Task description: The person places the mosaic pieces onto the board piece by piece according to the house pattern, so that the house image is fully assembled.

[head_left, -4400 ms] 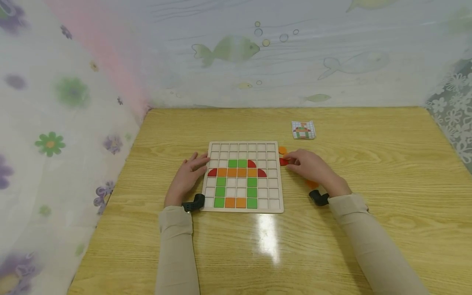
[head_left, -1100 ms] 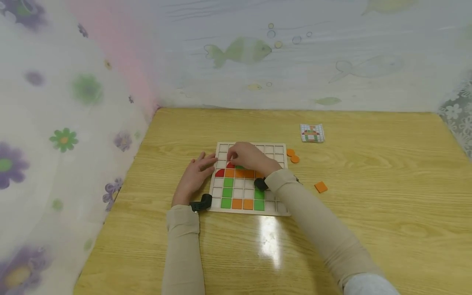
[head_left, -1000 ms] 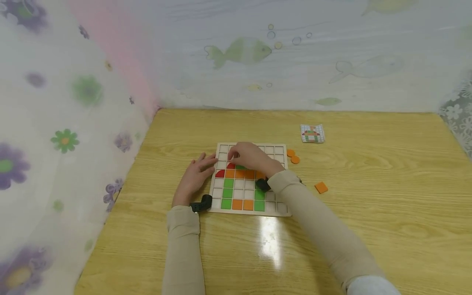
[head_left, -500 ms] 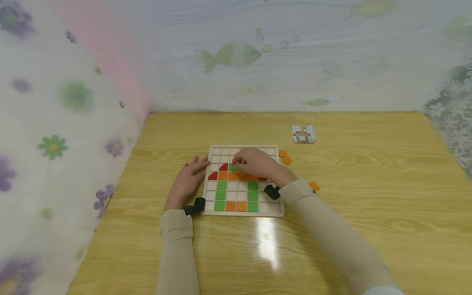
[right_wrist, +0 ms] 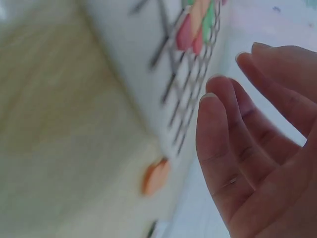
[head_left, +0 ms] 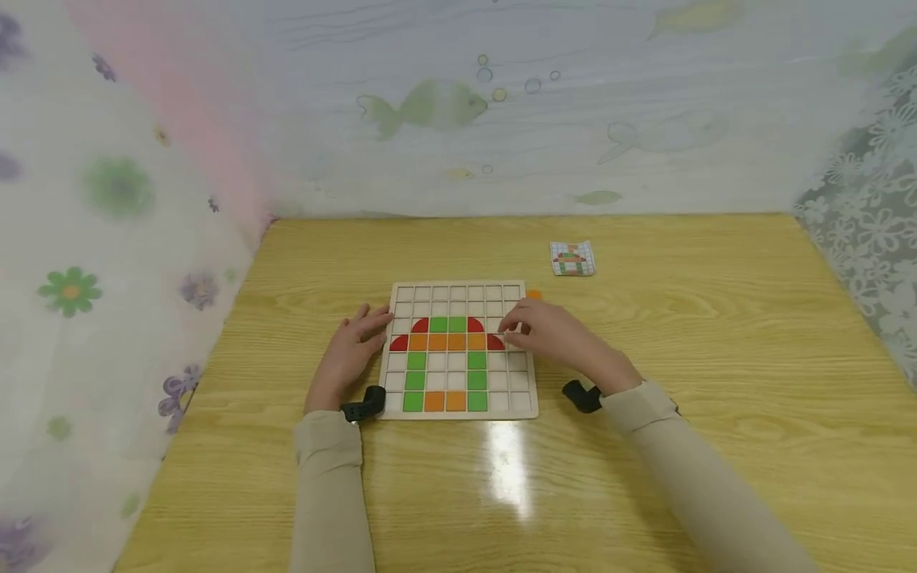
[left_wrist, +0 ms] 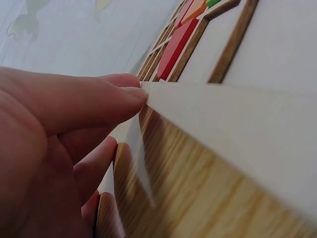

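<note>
A square wooden grid board (head_left: 458, 415) lies on the table, with a pattern of green square tiles (head_left: 416, 361), orange square tiles (head_left: 434, 400) and rounded red tiles (head_left: 420, 325) set in its cells. My left hand (head_left: 347, 356) rests at the board's left edge; in the left wrist view its fingertips (left_wrist: 133, 95) touch the rim. Above the board's right edge hovers my right hand (head_left: 555, 333), fingers slightly bent and apart, holding nothing, as the right wrist view confirms. Just behind it an orange disc (head_left: 534, 294) shows beside the board, partly covered by the hand.
A small paper card (head_left: 572, 259) with a printed grid picture lies behind the board to the right. Black wrist devices (head_left: 582, 396) sit near both cuffs. A patterned wall (head_left: 430, 175) closes off the table's (head_left: 344, 247) far edge.
My right hand carried a red tile from beside the board into its upper left part and let go. It has since swung right to the board's right edge. The left hand stays put.
</note>
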### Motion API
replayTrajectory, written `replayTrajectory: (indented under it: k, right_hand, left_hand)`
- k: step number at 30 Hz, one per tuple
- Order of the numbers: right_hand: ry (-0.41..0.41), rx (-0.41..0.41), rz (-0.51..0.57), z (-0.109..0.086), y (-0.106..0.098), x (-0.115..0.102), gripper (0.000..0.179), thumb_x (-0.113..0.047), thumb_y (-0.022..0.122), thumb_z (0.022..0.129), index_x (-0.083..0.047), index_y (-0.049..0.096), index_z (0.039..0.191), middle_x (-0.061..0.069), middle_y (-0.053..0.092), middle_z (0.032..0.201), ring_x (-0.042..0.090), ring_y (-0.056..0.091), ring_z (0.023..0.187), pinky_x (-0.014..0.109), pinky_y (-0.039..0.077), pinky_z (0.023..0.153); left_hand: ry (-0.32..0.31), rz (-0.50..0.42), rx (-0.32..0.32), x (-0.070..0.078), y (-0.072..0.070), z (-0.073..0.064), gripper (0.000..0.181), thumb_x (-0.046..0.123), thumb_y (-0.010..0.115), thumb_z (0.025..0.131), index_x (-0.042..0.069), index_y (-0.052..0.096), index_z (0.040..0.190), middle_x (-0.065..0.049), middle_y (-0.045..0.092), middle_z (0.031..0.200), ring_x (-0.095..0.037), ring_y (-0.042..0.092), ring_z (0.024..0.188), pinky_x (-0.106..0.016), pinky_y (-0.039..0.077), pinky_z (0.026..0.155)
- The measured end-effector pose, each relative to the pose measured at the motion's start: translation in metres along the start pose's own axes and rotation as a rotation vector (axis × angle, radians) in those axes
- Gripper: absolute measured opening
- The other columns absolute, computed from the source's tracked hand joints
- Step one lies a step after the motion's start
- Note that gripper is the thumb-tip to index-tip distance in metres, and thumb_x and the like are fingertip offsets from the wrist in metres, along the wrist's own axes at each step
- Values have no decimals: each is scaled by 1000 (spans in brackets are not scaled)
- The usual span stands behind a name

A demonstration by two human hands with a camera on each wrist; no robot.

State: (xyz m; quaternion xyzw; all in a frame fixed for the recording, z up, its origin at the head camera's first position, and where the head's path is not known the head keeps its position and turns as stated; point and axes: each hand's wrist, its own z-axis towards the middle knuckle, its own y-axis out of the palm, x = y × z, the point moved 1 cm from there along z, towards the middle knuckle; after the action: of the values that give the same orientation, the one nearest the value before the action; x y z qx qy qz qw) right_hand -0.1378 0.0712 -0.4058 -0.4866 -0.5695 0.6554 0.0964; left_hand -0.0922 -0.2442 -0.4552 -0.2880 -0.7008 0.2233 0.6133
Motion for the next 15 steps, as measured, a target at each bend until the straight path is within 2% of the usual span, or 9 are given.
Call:
replayTrajectory:
  k: [7, 15]
  right_hand:
    - [50, 66, -27, -38, 2, 30, 16, -19, 60, 85, -14, 66, 99, -2, 49, 85, 12, 47, 75, 28, 42, 65]
    - [125, 51, -45, -70, -4, 52, 25, -18, 64, 82, -11, 64, 107, 0, 49, 84, 14, 45, 73, 30, 40, 64]
  left_hand:
    - [15, -9, -2, -2, 0, -1, 38, 19, 49, 92, 19, 48, 131, 10, 35, 139, -13, 11, 134, -36, 0, 109]
    - [42, -29, 7, -1, 0, -2, 39, 18, 49, 92, 16, 48, 131, 5, 35, 140, -16, 11, 134, -36, 0, 109]
